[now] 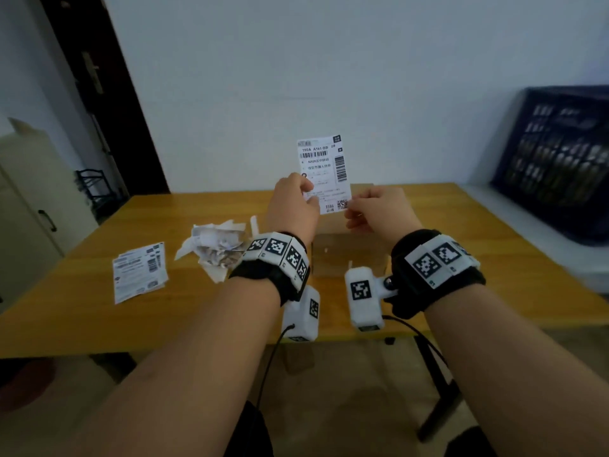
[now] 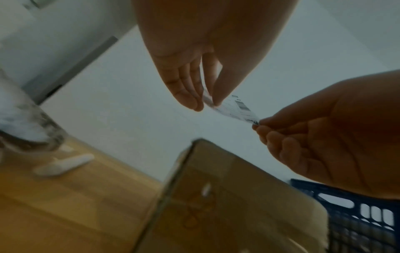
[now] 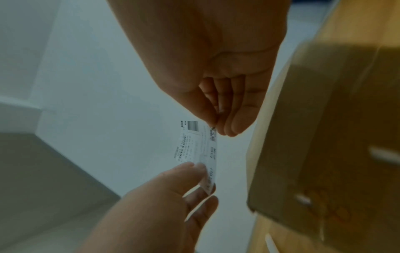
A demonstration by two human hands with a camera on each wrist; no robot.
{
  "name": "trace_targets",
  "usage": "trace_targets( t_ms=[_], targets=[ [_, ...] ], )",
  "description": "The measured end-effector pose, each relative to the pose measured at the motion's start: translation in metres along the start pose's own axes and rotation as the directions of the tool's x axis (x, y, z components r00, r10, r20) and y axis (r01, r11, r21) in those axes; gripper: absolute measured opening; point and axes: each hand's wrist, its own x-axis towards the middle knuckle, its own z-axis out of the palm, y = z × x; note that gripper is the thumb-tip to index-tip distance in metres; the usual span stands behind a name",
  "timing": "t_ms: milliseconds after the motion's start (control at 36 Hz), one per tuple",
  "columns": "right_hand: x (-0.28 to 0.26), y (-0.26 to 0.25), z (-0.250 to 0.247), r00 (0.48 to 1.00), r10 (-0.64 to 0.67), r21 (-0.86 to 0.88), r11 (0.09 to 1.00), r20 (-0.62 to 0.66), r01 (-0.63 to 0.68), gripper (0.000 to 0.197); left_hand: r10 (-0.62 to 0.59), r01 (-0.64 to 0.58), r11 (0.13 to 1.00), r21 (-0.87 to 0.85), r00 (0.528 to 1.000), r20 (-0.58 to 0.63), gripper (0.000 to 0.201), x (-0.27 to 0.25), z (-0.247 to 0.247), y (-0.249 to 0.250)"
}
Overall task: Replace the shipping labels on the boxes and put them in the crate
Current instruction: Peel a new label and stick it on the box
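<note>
The wooden table (image 1: 99, 311) was seen to carry a cardboard box (image 1: 349, 255), bare of any label on the face in view, directly below both hands. The dark crate (image 1: 560, 166) stood well apart at the right. A heap of torn paper (image 1: 214, 245) and spare label sheets (image 1: 138, 275) lay at the left. A fresh shipping label (image 1: 326, 169) was held upright above the box, its lower left edge pinched by the left hand (image 1: 293, 206) and its lower right corner by the right hand (image 1: 379, 209). If the backing were peeled carelessly, the label could be torn, curled onto itself, or laid crooked and creased.
</note>
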Motion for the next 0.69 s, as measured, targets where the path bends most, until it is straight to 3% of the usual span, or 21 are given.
trace_targets(
  t_ms=[194, 306, 417, 583, 694],
  targets=[
    [-0.008, 0.023, -0.031, 0.992, 0.112, 0.103, 0.989, -0.051, -0.106, 0.011, 0.133, -0.132, 0.983, 0.125, 0.991, 0.003, 0.021, -0.019, 0.038, 0.020],
    [-0.012, 0.031, -0.038, 0.988, 0.146, 0.140, 0.981, -0.055, -0.137, 0.007, 0.203, -0.216, 0.969, 0.119, 0.972, 0.117, 0.016, -0.028, 0.047, 0.026],
    [-0.018, 0.039, -0.041, 0.986, 0.161, 0.162, 0.975, -0.034, -0.154, 0.008, 0.189, -0.206, 0.976, 0.065, 0.959, 0.210, 0.016, -0.037, 0.056, 0.023],
    [-0.028, 0.047, -0.048, 0.981, 0.195, 0.267, 0.945, 0.002, -0.188, 0.007, 0.171, -0.178, 0.984, 0.015, 0.963, 0.211, 0.015, -0.040, 0.057, 0.019],
    [-0.033, 0.047, -0.050, 0.978, 0.207, 0.311, 0.929, 0.020, -0.202, 0.019, 0.183, -0.190, 0.982, 0.010, 0.958, 0.220, 0.015, -0.041, 0.055, 0.021]
  ],
)
